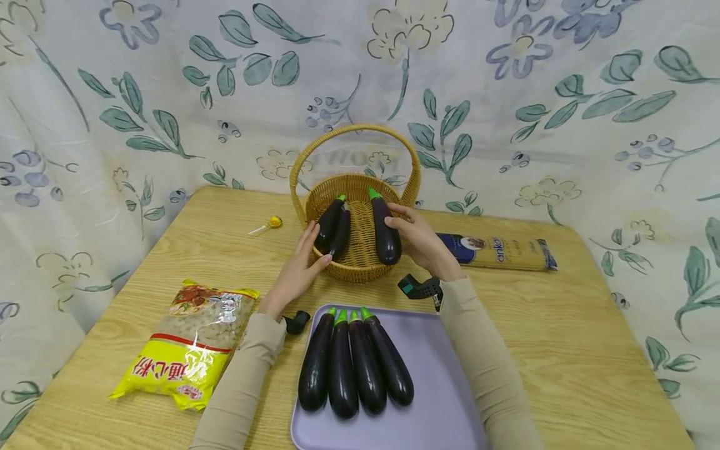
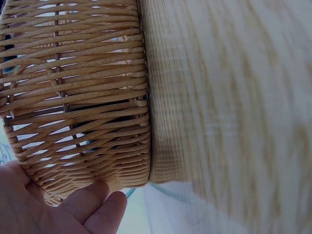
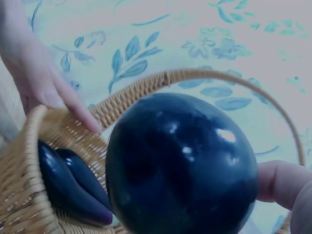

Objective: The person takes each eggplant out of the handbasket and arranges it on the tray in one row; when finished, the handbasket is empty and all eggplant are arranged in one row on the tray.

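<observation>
My right hand (image 1: 423,242) grips a dark eggplant (image 1: 387,234) over the right side of the wicker basket (image 1: 360,274), its green stem pointing away from me. In the right wrist view the rounded end of that eggplant (image 3: 180,161) fills the middle, a finger pressed to its side. My left hand (image 1: 297,275) holds the basket's left rim, thumb at the front edge; in the left wrist view its fingers (image 2: 105,214) lie against the woven outer wall (image 2: 92,97). Two more eggplants (image 1: 333,231) lie inside the basket, side by side on the left.
Several eggplants (image 1: 351,365) lie in a row on a lilac tray (image 1: 439,387) in front of the basket. A yellow pasta bag (image 1: 188,344) lies at left, a lollipop (image 1: 274,222) behind it. At right lies a long noodle pack (image 1: 500,250). Floral cloth (image 1: 360,75) hangs behind.
</observation>
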Available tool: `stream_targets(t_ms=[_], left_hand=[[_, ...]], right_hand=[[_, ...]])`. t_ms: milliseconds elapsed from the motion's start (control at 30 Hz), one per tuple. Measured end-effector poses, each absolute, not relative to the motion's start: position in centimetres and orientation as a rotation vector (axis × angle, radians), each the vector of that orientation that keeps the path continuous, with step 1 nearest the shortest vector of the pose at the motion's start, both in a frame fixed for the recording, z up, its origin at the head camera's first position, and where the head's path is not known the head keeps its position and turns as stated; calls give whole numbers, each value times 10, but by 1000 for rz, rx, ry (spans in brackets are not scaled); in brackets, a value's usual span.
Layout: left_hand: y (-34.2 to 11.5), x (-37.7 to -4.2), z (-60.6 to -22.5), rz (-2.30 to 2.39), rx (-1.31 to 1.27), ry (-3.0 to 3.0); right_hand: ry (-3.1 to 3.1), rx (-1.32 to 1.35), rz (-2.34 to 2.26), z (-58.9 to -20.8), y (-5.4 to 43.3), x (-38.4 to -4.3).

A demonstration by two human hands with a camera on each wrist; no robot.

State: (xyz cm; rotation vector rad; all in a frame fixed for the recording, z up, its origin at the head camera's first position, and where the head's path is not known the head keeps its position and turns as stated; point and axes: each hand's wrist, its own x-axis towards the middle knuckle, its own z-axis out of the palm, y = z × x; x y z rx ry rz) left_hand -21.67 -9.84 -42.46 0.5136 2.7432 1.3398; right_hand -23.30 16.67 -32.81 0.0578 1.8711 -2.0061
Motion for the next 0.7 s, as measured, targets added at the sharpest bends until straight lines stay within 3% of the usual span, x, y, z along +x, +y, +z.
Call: stream_targets(t_ms=[700], left_hand=[[-97, -217, -424, 1324, 506, 2746]], right_hand=[[1814, 16, -1936, -362, 219, -151]])
